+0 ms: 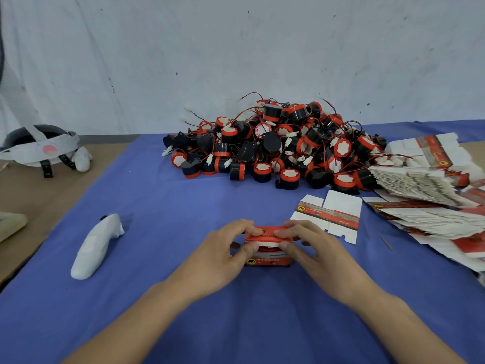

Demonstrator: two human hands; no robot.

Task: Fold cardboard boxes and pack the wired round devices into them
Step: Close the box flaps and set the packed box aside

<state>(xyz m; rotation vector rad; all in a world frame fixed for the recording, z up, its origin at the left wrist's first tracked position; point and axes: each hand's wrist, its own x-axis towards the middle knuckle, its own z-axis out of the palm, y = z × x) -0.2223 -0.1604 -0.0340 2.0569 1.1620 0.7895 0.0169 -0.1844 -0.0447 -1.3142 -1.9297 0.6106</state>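
A small red and white cardboard box (267,260) stands on the blue cloth in front of me. Its top flap is partly lowered, and something red shows through the gap. My left hand (225,248) grips the box's left side, thumb at the front and fingers on the flap. My right hand (312,245) holds the right side the same way. A large heap of black and red round devices (283,143) with thin wires lies at the back of the cloth. One flat unfolded box (330,214) lies just right of my hands.
Stacks of flat box blanks (430,190) spread along the right edge. A white controller-shaped object (97,245) lies on the cloth to the left. A headset with straps (39,145) rests on the bare brown table at far left. A grey wall stands behind.
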